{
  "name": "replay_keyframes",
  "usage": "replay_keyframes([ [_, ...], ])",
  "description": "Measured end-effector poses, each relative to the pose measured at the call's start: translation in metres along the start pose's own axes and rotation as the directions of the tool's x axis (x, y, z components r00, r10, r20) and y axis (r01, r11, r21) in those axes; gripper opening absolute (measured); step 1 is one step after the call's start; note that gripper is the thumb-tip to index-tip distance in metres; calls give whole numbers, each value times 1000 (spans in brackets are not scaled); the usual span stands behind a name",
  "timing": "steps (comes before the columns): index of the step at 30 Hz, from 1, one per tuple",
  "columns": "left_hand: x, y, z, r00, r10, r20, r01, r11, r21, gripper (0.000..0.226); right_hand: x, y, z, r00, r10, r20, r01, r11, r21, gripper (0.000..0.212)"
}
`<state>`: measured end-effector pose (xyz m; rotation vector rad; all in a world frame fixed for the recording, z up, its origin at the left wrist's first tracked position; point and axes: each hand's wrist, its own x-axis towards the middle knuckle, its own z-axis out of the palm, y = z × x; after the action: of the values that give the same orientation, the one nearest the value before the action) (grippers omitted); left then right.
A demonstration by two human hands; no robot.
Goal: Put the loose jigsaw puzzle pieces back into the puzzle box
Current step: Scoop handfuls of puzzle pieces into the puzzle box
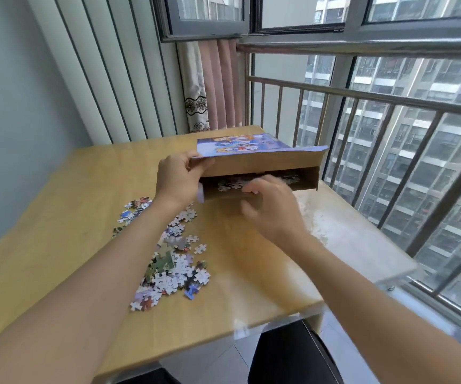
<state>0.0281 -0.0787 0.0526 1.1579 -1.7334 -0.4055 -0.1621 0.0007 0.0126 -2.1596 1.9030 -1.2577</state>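
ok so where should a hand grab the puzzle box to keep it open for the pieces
Grip the lifted flap's near left corner, coming from the left, as the left hand does on the puzzle box. The flap hinges up over the mouth facing the person, so this leaves the opening free for the right hand.

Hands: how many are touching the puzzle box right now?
1 for certain: the left hand grips the puzzle box at its flap corner. The right hand is at the opening, blurred; contact unclear.

1 box (254, 159), 2 hands, pcs uncountable.
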Motion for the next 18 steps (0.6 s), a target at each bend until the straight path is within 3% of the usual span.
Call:
replay_keyframes([
  [2, 12, 8, -6, 1000, 0, -19, -1, 999, -50, 14, 12, 26, -19, 996, -81, 27, 85, 972, -219, 32],
  [4, 28, 24, -12, 999, 14, -34, -18, 993, -119, 20, 29, 39, -34, 990, -143, -12, 133, 948, -290, 24],
  [9, 64, 64, -24, 990, 59, -129, -79, 984, -161, 3, 84, 32, -75, 928, -349, -129, 283, 887, -365, 15],
  [14, 81, 81, -34, 983, -41, -181, -11, 961, -278, 14, 110, 13, -94, 885, -453, -109, 374, 831, -412, 13],
  [18, 76, 82, -38, 981, -2, -194, -40, 976, -215, 15, 111, 8, -99, 882, -455, -122, 369, 828, -423, 16],
])
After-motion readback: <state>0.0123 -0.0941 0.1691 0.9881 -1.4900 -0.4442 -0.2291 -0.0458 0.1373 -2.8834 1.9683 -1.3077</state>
